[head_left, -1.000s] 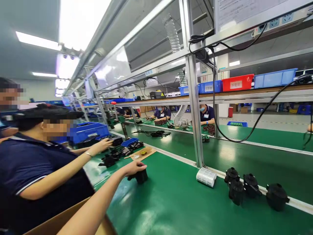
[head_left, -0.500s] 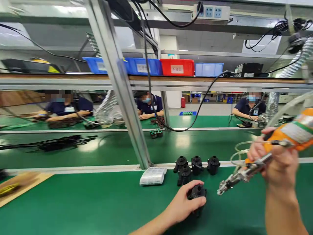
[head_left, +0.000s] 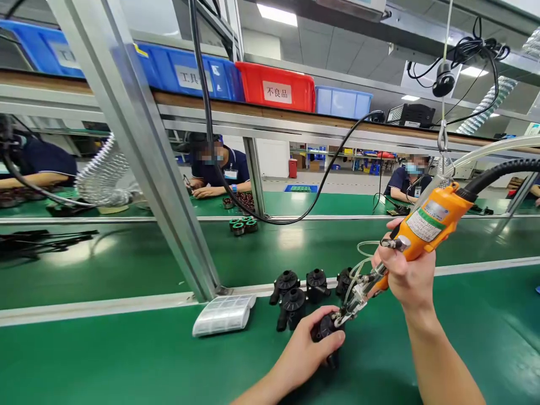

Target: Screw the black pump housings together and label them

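My left hand point(head_left: 307, 344) grips a black plastic pump housing point(head_left: 325, 328) that stands on the green bench mat point(head_left: 126, 360). My right hand point(head_left: 408, 271) holds an orange electric screwdriver point(head_left: 426, 225), tilted down to the left. Its metal tip point(head_left: 341, 318) touches the top of the held housing. A black hose and clear tubes run from the tool up to the right. Three more black housings point(head_left: 300, 289) stand just behind my left hand.
A white labelled packet point(head_left: 223, 314) lies left of the housings by a slanted aluminium post point(head_left: 152, 163). Blue and red bins point(head_left: 274, 87) sit on the shelf above. Co-workers point(head_left: 217, 169) sit across the belt. Small green-black rings point(head_left: 242, 225) rest on the far conveyor.
The view swung right, from the neighbouring worker to my own spot. My left hand brought the housing in front of me. The screwdriver came down left until its tip met the housing.
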The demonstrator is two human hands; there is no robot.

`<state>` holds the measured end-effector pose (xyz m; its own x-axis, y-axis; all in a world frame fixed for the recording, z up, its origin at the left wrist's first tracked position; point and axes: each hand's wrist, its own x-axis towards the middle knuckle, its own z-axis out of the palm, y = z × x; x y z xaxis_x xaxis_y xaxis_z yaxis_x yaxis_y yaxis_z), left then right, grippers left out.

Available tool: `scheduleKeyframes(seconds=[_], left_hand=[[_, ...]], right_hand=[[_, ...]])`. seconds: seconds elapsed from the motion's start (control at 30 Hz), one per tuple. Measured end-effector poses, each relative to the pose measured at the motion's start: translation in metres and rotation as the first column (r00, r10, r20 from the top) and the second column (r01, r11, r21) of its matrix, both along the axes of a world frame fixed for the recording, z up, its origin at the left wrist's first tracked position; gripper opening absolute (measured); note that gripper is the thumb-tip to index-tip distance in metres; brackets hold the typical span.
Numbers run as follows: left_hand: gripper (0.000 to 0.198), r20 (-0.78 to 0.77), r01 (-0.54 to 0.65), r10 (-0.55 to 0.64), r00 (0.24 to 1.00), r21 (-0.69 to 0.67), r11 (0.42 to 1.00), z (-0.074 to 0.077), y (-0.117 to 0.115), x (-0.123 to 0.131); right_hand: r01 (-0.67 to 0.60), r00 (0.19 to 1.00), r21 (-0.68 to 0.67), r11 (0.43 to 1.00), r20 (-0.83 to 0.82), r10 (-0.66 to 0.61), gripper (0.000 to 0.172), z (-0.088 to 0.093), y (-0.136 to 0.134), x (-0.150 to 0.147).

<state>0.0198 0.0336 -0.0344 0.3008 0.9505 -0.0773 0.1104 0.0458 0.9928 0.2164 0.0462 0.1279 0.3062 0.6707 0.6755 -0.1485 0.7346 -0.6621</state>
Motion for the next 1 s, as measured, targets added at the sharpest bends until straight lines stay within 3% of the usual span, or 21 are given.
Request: scheduleKeyframes(seconds=[0.2,0.4,0.8,0.87,1.0], left_hand=[[0.053,0.017,0.041,-0.042,0.999,0.022,0.999,0.012,-0.001,0.003],[0.041,0.048,0.071,-0.073,0.996,0.045,0.996,0.018,-0.001,0.007],[0.040,0.143,0.102,-0.110,0.984,0.068,0.992,0.007,-0.001,0.006],[0.052,0.188,0.150,-0.159,0.969,0.064,0.987,-0.001,0.002,0.002],[0.124,0.260,0.380,-0.364,0.895,-0.013,0.925,-0.019,0.004,-0.008]], right_hand=[[0.070,0.995,-0.004,0.998,0.067,-0.070,0.041,0.008,-0.007,-0.008],[0.065,0.986,-0.014,0.998,0.154,-0.063,0.039,0.007,-0.003,-0.036],[0.127,0.970,-0.061,0.990,0.218,-0.111,0.034,-0.002,0.008,-0.040],[0.168,0.973,-0.091,0.982,0.177,-0.150,0.035,-0.001,0.012,-0.034],[0.221,0.974,-0.074,0.973,0.069,-0.216,0.040,0.009,-0.002,0.001]])
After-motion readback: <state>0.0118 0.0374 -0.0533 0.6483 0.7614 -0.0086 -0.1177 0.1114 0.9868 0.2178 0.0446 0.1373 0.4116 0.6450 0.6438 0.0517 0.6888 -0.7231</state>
